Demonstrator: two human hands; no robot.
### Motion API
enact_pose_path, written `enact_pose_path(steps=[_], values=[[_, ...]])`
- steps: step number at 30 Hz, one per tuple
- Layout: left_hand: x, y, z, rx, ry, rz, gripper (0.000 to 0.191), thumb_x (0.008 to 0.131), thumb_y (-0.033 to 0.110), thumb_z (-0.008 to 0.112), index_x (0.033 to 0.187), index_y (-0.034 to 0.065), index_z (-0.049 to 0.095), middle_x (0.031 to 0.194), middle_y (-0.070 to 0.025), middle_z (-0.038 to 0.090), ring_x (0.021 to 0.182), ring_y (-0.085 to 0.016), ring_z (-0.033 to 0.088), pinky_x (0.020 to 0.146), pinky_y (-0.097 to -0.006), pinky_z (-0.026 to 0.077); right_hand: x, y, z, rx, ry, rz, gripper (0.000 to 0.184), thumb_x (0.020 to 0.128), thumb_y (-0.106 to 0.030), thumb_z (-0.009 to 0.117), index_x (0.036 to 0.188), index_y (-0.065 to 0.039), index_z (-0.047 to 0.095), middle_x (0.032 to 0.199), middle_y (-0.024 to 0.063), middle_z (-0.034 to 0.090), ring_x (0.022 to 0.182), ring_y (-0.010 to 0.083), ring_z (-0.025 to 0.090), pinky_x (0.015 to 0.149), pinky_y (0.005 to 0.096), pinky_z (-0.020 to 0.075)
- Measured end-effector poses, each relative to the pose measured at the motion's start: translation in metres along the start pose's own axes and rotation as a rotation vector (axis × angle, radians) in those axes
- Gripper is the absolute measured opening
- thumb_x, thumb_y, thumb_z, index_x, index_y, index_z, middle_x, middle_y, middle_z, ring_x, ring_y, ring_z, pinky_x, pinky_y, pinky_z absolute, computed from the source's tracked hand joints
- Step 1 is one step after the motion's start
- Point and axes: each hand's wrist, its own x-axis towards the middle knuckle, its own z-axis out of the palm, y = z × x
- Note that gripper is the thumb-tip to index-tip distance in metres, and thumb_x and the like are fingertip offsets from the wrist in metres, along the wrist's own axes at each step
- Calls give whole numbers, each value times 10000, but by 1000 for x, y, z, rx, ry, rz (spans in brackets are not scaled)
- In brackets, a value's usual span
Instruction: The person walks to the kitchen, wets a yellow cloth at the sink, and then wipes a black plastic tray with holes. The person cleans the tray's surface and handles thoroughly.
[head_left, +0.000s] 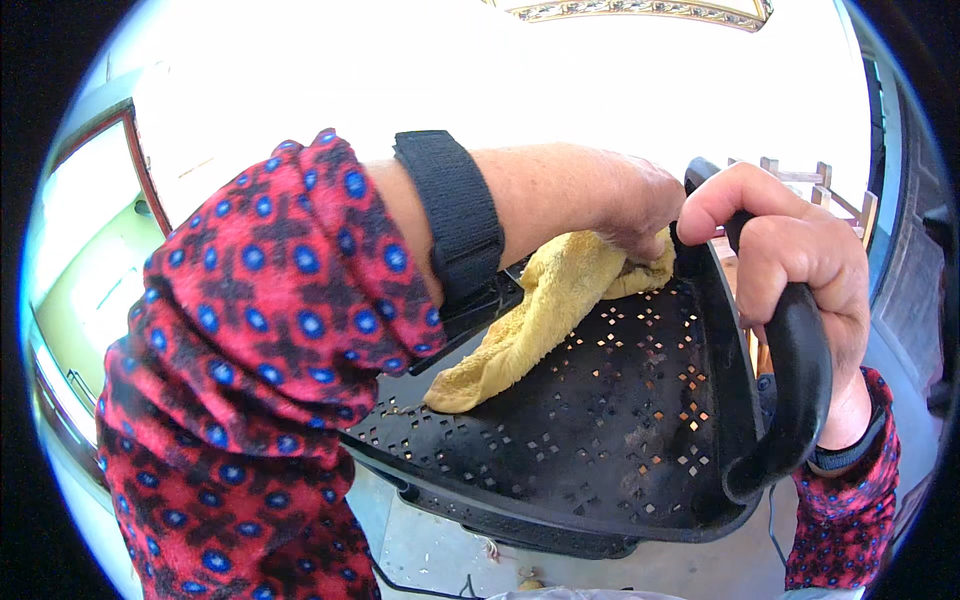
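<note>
My left hand (645, 196) reaches across from the left and grips a yellow terry cloth (536, 322). Its fingertips are partly hidden in the folds. The cloth rests against a black plastic panel (555, 442) pierced with small diamond-shaped holes, and its loose end trails toward the lower left. Pale, dusty-looking marks show on the panel. On the right, my right hand (810, 262) is wrapped around the curved black bar (802, 382) joined to the panel's side. The panel sits tilted in front of me, its far left part covered by my left forearm.
Wooden slatted furniture (821, 174) stands behind my right hand. A red-brown door frame (142, 165) is at the left, and an ornate gilded frame (675, 10) hangs at the top. Dark cables (420, 591) cross the pale floor (427, 536) below the panel.
</note>
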Motion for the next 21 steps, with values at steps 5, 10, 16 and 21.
enact_pose_path(steps=[5, 10, 16, 21], values=[[18, -11, 22, -24, 111, 56, 304, 719, 175, 595, 978, 20, 625, 935, -154, 627, 902, -295, 590, 798, -387, 454, -4, 7, 1, -4, -28, 20, 350, 773, -281, 633, 538, -103, 445, 876, 159, 510, 698, 121, 479, 650, 203, 352], [33, -26, 39, -9, 188, 159, 267, 720, 129, 568, 957, 22, 628, 933, -175, 621, 895, -313, 586, 792, -386, 458, -6, 16, -1, 55, -41, 51, 337, 779, -268, 630, 547, -103, 449, 897, 170, 504, 694, 117, 477, 661, 202, 357], [28, -39, 38, -162, 180, 93, 307, 775, 120, 530, 1072, 53, 566, 978, -161, 611, 912, -306, 579, 809, -378, 447, -10, 18, -5, 72, -52, 95, 322, 786, -253, 625, 559, -103, 454, 921, 183, 497, 690, 112, 476, 674, 200, 362], [9, -44, 19, -30, 118, 16, 388, 808, 350, 539, 1023, 29, 567, 900, -175, 616, 839, -271, 577, 750, -356, 455, -13, 18, -5, 72, -60, 112, 309, 793, -240, 621, 568, -103, 458, 941, 194, 491, 687, 109, 475, 685, 198, 367]])
